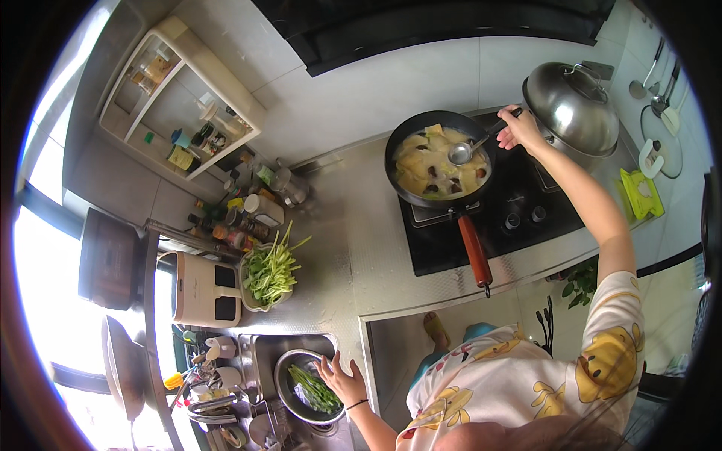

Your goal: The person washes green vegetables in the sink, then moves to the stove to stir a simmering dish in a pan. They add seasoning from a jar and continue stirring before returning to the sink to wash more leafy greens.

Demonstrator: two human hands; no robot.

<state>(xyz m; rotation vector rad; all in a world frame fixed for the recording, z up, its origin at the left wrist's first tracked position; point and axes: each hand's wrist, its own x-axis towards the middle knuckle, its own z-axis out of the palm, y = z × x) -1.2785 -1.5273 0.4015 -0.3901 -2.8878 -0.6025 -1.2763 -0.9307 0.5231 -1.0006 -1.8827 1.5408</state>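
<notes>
My right hand (520, 128) grips the black handle of a metal ladle (460, 153). The ladle's bowl is over the wok (395, 141), at the surface of a pale soup (445, 169) with dark mushroom pieces, yellowish slices and bits of green. The wok stands on the black gas hob (522, 248), its red-brown handle (475, 251) pointing at my body. Over by the sink, my left hand (344, 380) has its fingers spread and holds nothing. It is by the right rim of a metal bowl (280, 389) containing green vegetable stalks (316, 389); whether it touches the rim I cannot tell.
A large domed-lid steel pot (572, 113) stands right of the wok. Leafy greens (273, 270) fill a basket on the steel counter (333, 265), near an air fryer (206, 290) and seasoning bottles (240, 222). The bowl sits in the sink (254, 344), beside the faucet (211, 403).
</notes>
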